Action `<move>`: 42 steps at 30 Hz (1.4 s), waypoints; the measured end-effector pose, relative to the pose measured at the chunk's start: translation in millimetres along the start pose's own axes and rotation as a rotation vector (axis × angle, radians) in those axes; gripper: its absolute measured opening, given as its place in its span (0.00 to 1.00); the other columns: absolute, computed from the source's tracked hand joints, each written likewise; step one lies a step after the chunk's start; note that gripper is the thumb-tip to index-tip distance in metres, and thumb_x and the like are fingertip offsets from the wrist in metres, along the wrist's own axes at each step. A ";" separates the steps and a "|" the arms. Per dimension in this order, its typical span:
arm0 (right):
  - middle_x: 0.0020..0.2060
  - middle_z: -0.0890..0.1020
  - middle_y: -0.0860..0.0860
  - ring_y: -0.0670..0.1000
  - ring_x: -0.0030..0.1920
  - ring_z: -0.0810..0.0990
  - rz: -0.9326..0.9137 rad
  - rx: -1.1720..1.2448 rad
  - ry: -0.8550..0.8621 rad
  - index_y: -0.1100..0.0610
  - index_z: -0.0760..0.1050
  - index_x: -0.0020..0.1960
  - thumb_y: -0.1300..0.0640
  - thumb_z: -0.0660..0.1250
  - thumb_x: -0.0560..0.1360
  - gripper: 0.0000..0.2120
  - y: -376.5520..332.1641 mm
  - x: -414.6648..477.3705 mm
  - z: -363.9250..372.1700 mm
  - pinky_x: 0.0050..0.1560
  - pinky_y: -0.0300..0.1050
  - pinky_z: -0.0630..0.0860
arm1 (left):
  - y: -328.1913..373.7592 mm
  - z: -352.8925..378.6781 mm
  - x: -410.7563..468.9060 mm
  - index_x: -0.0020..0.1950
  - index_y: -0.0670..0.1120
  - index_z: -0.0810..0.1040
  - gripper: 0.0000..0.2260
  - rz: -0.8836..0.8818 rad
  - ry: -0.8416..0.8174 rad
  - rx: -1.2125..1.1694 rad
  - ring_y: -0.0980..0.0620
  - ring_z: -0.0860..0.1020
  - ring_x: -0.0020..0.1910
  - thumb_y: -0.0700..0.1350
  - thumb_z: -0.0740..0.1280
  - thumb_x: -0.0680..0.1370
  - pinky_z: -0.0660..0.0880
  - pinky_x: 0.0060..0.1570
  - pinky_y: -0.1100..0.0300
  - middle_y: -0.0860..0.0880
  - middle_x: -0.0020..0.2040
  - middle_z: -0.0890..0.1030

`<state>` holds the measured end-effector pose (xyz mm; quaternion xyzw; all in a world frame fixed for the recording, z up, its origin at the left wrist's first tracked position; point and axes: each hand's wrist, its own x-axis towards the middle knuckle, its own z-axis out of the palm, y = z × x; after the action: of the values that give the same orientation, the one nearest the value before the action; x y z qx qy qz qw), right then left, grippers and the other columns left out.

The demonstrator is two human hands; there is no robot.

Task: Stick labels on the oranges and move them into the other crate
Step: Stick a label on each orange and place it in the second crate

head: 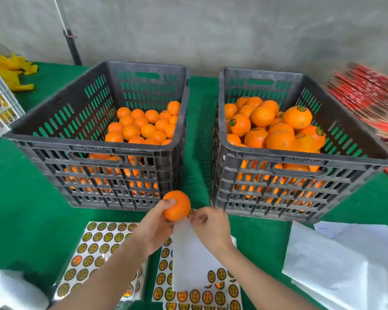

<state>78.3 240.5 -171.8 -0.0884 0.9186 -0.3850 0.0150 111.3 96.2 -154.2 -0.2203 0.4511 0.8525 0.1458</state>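
a: what are the hands doing?
b: the left hand [154,229] curls round an orange [177,205], thumb on top, above the near edge of the table [27,209]. the right hand [211,229] pinches a round label [191,212] just beside the orange's lower right.
a: and under them?
b: a part-used label sheet [188,253] with bare white backing, and a full sheet [99,247] to its left, both at the near edge.
a: the crates?
b: two black ones, mid-table. the left crate [94,151] holds plain oranges [141,128]; the right crate [300,157] is heaped with labelled oranges [278,128]. white papers [345,253] lie at the near right corner.
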 end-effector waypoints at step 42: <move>0.53 0.69 0.46 0.43 0.56 0.69 -0.370 0.101 -0.179 0.47 0.66 0.38 0.57 0.63 0.77 0.11 -43.9 -10.1 -73.0 0.55 0.39 0.67 | 20.9 30.6 -21.2 0.58 0.43 0.73 0.21 0.061 -0.209 0.083 0.49 0.79 0.35 0.49 0.66 0.67 0.75 0.35 0.59 0.45 0.40 0.83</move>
<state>87.8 263.5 -89.8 -0.2886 0.8611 -0.4175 0.0298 112.7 109.2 -113.6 -0.1103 0.4749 0.8553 0.1751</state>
